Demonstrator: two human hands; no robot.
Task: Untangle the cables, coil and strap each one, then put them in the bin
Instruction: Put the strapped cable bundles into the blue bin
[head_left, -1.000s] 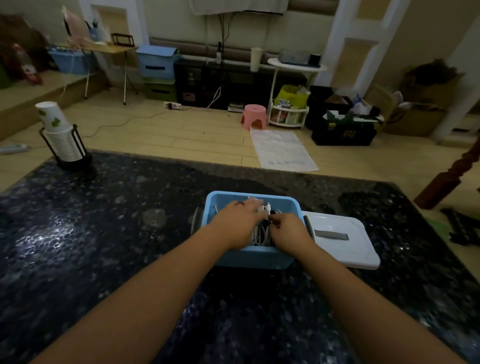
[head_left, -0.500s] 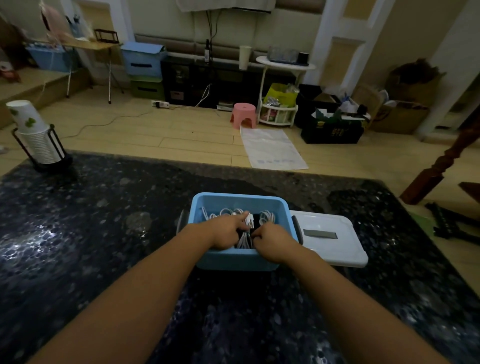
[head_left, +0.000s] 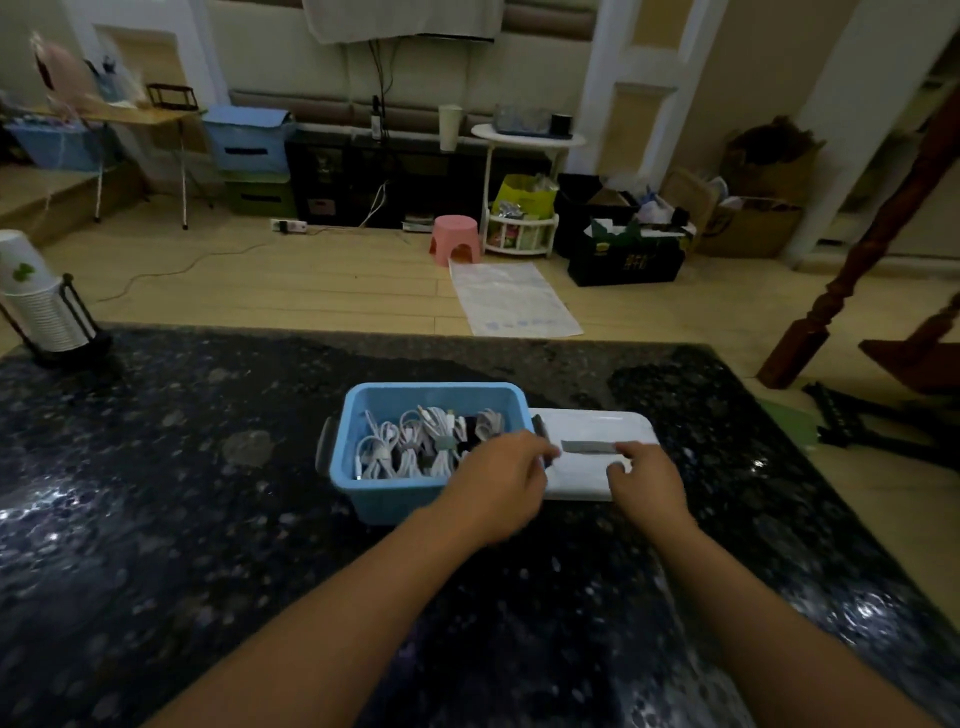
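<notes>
Change: both hands have left the inside of the bin, where they were half a second ago, and now sit over the lid to its right.
Left hand (head_left: 501, 480): over the bin's right end and the lid's left edge; fingers curled, reaching toward the lid's grey handle; whether it grips anything, I cannot tell.
Right hand (head_left: 644, 480): resting on the lid, fingertips at the right end of the handle; fingers bent, hold unclear.
Bench (head_left: 156, 519): dark speckled stone, carrying the bin and lid.
Bin (head_left: 384, 496): blue, open, at the middle of the bench.
Cables (head_left: 415, 441): white coils lying inside the bin, several bound with grey straps; one dark item among them.
Lid (head_left: 587, 431): white, flat on the bench, touching the bin's right side.
Cup stack (head_left: 31, 296): paper cups in a black holder, far left of the bench, partly cut off.
Floor beyond: pink stool (head_left: 454, 239), white sheet, black crate.
Progress: coiling, strapping and binning look done; no loose cable is visible on the bench. Closing the bin is probably next.
Hidden: the bin's right inner corner, behind the left hand; strap count is too blurred to confirm.
</notes>
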